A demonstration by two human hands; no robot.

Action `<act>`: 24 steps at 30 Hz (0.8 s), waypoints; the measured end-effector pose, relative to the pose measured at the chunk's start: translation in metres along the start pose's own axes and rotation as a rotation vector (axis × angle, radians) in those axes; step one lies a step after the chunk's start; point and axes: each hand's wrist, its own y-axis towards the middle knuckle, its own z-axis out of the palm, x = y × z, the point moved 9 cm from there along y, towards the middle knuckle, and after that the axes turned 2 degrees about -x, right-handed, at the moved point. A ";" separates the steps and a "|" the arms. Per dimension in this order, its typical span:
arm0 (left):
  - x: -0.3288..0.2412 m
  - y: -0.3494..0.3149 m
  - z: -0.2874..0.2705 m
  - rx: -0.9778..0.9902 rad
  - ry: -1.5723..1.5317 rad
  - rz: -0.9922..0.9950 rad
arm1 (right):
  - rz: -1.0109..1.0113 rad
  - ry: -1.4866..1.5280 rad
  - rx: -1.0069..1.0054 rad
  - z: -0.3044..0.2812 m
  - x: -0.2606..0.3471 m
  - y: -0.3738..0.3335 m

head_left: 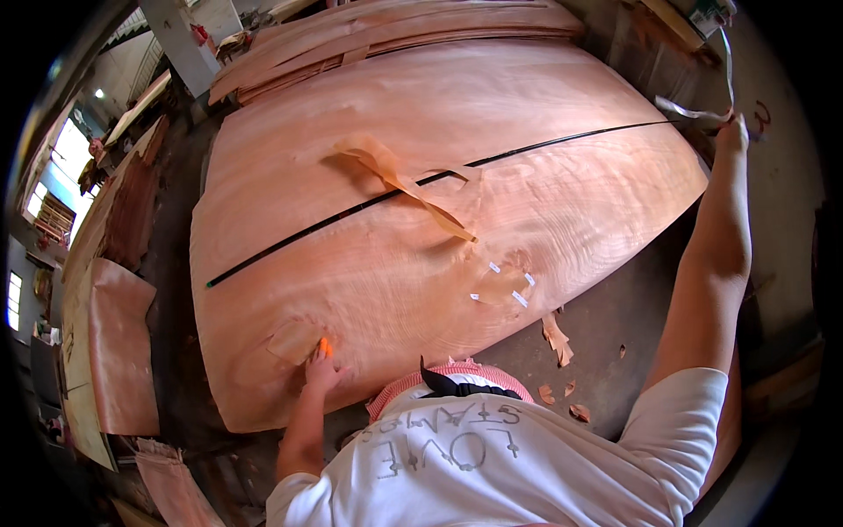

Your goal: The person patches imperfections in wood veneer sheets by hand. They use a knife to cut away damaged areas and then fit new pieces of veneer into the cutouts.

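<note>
A large reddish-brown wood veneer sheet spreads before me. Near its lower left part, my left hand rests low over the sheet, fingers closed around a small orange object whose kind I cannot make out. Beside those fingers an irregular outline marks the wood. My right arm stretches far out to the right, where my right hand pinches a thin white strip of tape. Several short white tape pieces stick around a patch on the sheet, right of the middle.
A long thin black strip crosses the sheet diagonally. Over it lies a curled veneer offcut. More veneer sheets are stacked at the far side. Scraps lie on the floor, and other sheets stand at the left.
</note>
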 end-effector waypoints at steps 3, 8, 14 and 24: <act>0.015 -0.014 -0.001 -0.011 0.045 -0.037 | 0.292 -0.034 -0.066 -0.005 -0.076 -0.045; 0.006 -0.014 -0.004 0.001 0.058 -0.054 | 0.114 -0.167 0.040 0.015 -0.051 -0.055; 0.016 -0.013 0.000 -0.063 0.092 -0.019 | -0.099 -0.358 0.048 0.041 -0.010 -0.020; 0.000 -0.008 -0.006 -0.015 0.072 -0.027 | 0.094 -0.476 0.297 0.081 -0.040 -0.075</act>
